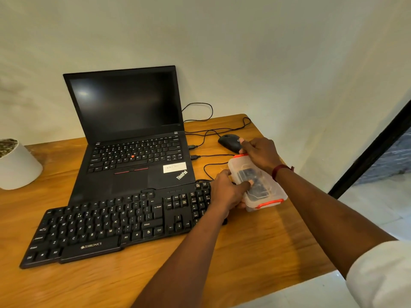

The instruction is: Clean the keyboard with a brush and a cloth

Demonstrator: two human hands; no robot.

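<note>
Wooden tabletop (255, 252) against a white wall; both my hands on a clear plastic box with orange clips (271, 190).
Left hand (224, 194) curls round its near left side, right hand (262, 155) grips its far end. Box near the right edge, dark contents indistinct. Black full-size keyboard (111, 225) lies along the front edge, just left of the box.

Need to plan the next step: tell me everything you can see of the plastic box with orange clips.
The plastic box is rectangular and translucent, lid on, with an orange clip at each short end. Dark contents show through, too blurred to name. It is at the right side of the table, beside the keyboard. The left hand holds its near side; the right hand grips its far end.
</note>
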